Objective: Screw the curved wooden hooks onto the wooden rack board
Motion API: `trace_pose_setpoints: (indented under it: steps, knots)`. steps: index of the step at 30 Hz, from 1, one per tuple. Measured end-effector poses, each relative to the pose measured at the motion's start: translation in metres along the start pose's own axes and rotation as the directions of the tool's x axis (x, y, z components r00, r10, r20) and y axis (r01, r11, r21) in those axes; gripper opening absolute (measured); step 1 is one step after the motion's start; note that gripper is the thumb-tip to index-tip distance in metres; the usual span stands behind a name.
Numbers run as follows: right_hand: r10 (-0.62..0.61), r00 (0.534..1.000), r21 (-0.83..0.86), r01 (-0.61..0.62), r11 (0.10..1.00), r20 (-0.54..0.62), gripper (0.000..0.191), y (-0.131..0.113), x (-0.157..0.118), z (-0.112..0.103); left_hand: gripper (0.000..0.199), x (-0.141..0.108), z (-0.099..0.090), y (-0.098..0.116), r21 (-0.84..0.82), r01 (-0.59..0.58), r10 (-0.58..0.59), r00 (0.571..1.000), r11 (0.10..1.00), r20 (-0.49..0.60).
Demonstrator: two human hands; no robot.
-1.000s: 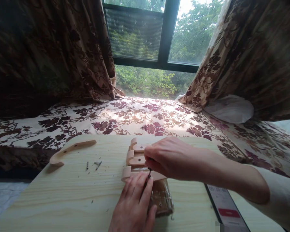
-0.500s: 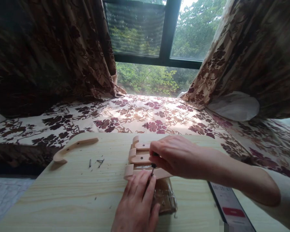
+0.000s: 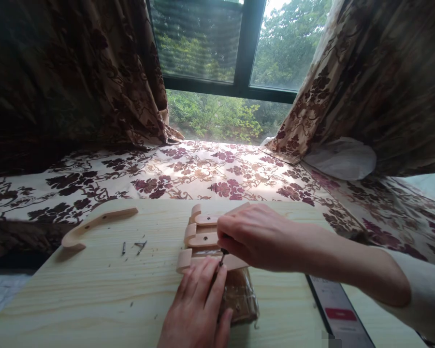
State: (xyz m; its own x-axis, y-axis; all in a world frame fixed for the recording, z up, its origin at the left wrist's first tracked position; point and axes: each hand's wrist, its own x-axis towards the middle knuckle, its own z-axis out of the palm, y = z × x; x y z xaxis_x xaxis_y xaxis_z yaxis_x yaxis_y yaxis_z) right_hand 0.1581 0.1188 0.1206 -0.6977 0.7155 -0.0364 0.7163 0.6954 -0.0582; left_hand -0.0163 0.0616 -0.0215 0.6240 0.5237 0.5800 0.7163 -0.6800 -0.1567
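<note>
My right hand [image 3: 244,234] is closed in a fist around a screwdriver [image 3: 223,253], its handle mostly hidden by the fingers. The thin shaft points down at the nearest wooden hook [image 3: 235,262]. My left hand [image 3: 199,299] presses its fingers over that same hook, with the fingertips close beside the driver tip; the thumb lies lower. Two more pale wooden hooks [image 3: 203,239] lie parallel behind it, each showing a dark screw head. All rest across a brown board in clear plastic wrap [image 3: 241,299].
A loose curved wooden hook [image 3: 94,224] with two holes lies at the table's left. Several dark screws [image 3: 140,247] lie near it. A phone [image 3: 339,309] lies at the right under my forearm. Behind the pale wooden table [image 3: 94,295] is a floral-covered ledge [image 3: 188,169].
The whole view has shifted slightly, so things sit a little further left. My right fist still grips the screwdriver on the nearest hook; my left hand keeps its place.
</note>
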Motion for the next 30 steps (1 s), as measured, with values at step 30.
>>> trace_pose_setpoints:
  steps: [30]
  knots:
    - [-0.217, 0.974, 0.002, 0.217, 0.976, 0.068, 0.012, -0.012, -0.003, -0.015, 0.043, -0.001, -0.005, 0.004, -0.091, 0.083, -0.082, 0.997, 0.992, 0.015]
